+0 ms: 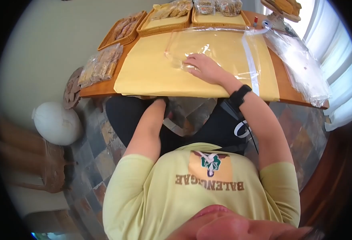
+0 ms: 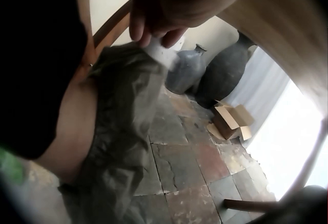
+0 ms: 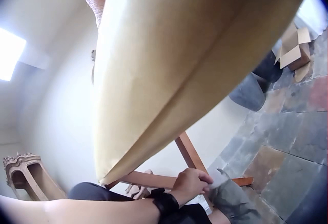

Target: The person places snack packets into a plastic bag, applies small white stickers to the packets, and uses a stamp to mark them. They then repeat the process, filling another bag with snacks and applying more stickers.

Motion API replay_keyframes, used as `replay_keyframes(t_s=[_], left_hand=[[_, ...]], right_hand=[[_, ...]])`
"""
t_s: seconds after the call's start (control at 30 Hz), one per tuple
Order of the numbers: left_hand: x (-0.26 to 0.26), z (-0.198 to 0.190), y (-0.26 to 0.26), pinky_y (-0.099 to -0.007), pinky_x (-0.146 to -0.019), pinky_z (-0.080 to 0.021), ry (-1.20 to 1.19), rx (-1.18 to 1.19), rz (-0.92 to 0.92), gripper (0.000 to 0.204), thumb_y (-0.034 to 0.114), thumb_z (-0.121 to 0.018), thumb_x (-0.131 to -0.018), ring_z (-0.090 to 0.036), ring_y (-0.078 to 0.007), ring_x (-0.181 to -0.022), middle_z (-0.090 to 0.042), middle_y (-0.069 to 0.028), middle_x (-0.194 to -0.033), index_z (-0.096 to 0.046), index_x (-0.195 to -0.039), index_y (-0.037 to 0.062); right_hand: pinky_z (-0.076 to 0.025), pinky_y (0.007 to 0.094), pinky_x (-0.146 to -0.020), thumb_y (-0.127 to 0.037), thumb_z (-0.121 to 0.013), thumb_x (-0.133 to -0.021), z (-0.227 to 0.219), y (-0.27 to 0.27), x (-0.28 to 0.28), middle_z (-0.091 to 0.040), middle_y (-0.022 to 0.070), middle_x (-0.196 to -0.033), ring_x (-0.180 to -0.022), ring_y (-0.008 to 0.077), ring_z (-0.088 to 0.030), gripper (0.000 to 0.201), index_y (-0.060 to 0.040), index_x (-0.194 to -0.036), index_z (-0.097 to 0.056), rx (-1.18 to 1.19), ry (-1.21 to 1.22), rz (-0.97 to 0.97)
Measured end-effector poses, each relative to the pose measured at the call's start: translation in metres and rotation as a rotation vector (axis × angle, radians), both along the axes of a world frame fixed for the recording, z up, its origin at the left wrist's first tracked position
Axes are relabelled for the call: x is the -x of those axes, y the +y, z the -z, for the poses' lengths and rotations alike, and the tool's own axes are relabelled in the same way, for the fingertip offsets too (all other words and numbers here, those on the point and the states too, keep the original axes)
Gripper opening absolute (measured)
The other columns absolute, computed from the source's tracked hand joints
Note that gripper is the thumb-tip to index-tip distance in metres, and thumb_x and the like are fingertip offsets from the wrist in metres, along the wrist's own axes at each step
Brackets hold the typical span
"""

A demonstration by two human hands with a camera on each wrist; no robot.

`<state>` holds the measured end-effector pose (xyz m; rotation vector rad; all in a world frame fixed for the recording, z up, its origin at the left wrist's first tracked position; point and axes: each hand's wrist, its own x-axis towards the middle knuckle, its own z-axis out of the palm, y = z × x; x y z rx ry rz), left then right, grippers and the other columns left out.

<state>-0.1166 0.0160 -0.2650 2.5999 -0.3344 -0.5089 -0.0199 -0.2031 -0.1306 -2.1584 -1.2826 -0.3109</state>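
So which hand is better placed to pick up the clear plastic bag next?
Probably the right hand: it rests on the clear plastic bag. The left hand is below the tabletop, holding a white piece near a dark bag.

Through the head view I am watching three baskets (image 1: 166,29) standing in a row along the far side of the surface (image 1: 279,67). Packets (image 1: 101,66) are lying at its left end, in front of the left basket, and plastic sleeves (image 1: 300,64) at its right end. A cover (image 1: 144,72) is lying over the middle, with a plastic bag (image 1: 220,44) on top, under my right grip (image 1: 204,68).
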Motion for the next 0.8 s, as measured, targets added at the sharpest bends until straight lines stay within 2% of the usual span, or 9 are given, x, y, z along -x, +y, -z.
replay_keyframes(t_s=[0.17, 0.23, 0.27, 0.33, 0.43, 0.5, 0.6, 0.63, 0.8], left_hand=[[-0.015, -0.02, 0.005, -0.0396, -0.064, -0.047, -0.096, 0.106, -0.048, 0.021, 0.025, -0.056, -0.077, -0.062, -0.0314, -0.067, -0.063, -0.0127, -0.069, -0.064, -0.078, 0.0053], [0.017, -0.049, 0.007, -0.0349, -0.059, -0.047, -0.327, -0.097, 0.292, 0.012, 0.015, -0.059, -0.074, -0.061, -0.0266, -0.061, -0.061, -0.0115, -0.067, -0.063, -0.078, 0.0048], [0.033, -0.069, 0.004, -0.0358, -0.059, -0.047, -0.258, 0.001, 0.213, 0.021, 0.004, -0.067, -0.061, -0.061, -0.0264, -0.063, -0.06, -0.0139, -0.068, -0.061, -0.08, 0.0072], [0.065, -0.129, -0.001, -0.0268, -0.052, -0.045, -0.056, 0.337, -0.005, 0.011, 0.0, -0.062, -0.072, -0.059, -0.0169, -0.054, -0.06, -0.0098, -0.069, -0.061, -0.083, 0.0019], [0.088, -0.169, 0.024, -0.0204, -0.047, -0.042, -0.006, 0.77, -0.321, 0.021, -0.002, -0.059, -0.078, -0.055, -0.0087, -0.051, -0.063, -0.0069, -0.078, -0.057, -0.098, 0.0016], [0.08, -0.172, 0.042, -0.0176, -0.045, -0.041, -0.06, 1.086, -0.51, 0.027, -0.003, -0.058, -0.079, -0.054, -0.0071, -0.051, -0.063, -0.0079, -0.082, -0.052, -0.106, -0.0019], [0.058, -0.161, 0.049, -0.0178, -0.044, -0.041, -0.052, 1.261, -0.631, 0.029, 0.0, -0.059, -0.08, -0.054, -0.0083, -0.05, -0.062, -0.0078, -0.08, -0.05, -0.107, -0.0023], [0.053, -0.152, 0.05, -0.018, -0.044, -0.042, -0.023, 1.398, -0.665, 0.026, 0.001, -0.059, -0.08, -0.054, -0.0084, -0.05, -0.062, -0.0071, -0.079, -0.051, -0.105, -0.0019], [0.037, -0.146, 0.05, -0.0198, -0.045, -0.046, 0.039, 1.5, -0.62, 0.014, 0.004, -0.057, -0.084, -0.057, -0.0114, -0.052, -0.06, -0.0077, -0.076, -0.049, -0.094, 0.0007]], right_hand=[[-0.037, 0.0387, -0.092, -0.022, -0.057, -0.08, -0.002, -0.001, 0.001, -0.05, 0.0151, -0.115, -0.106, 0.0321, -0.047, 0.034, -0.0053, -0.11, -0.055, -0.033, 0.037, 0.001], [-0.037, 0.0385, -0.093, -0.022, -0.058, -0.079, -0.001, -0.001, 0.003, -0.05, 0.0155, -0.116, -0.108, 0.0322, -0.046, 0.036, -0.0054, -0.11, -0.055, -0.048, 0.069, -0.004], [-0.036, 0.0384, -0.095, -0.022, -0.06, -0.078, -0.002, -0.003, 0.006, -0.049, 0.0159, -0.117, -0.11, 0.0323, -0.045, 0.038, -0.0055, -0.111, -0.055, -0.064, 0.092, 0.002], [-0.034, 0.0372, -0.097, -0.022, -0.061, -0.077, -0.01, -0.007, 0.013, -0.045, 0.0166, -0.121, -0.114, 0.0326, -0.042, 0.044, -0.0069, -0.117, -0.051, -0.003, 0.159, -0.009], [-0.029, 0.0402, -0.101, -0.025, -0.066, -0.073, -0.028, -0.013, 0.026, -0.04, 0.0175, -0.127, -0.119, 0.0336, -0.036, 0.059, -0.0097, -0.125, -0.043, 0.07, 0.24, -0.053], [-0.027, 0.0444, -0.102, -0.027, -0.07, -0.069, -0.047, -0.011, 0.033, -0.038, 0.0177, -0.129, -0.121, 0.0344, -0.034, 0.068, -0.0111, -0.128, -0.04, 0.096, 0.248, -0.097], [-0.014, 0.0597, -0.102, -0.027, -0.077, -0.057, -0.074, -0.007, 0.05, -0.03, 0.0148, -0.135, -0.126, 0.0333, -0.028, 0.087, -0.0152, -0.132, -0.035, 0.349, 0.132, -0.06], [-0.014, 0.0597, -0.102, -0.027, -0.077, -0.057, -0.074, -0.003, 0.054, -0.03, 0.0148, -0.135, -0.126, 0.0333, -0.028, 0.087, -0.0152, -0.132, -0.035, 0.359, 0.138, -0.058], [-0.018, 0.0582, -0.102, -0.026, -0.078, -0.055, -0.064, 0.006, 0.061, -0.038, 0.0118, -0.128, -0.121, 0.0305, -0.036, 0.08, -0.017, -0.127, -0.043, 0.487, -0.049, -0.051]])
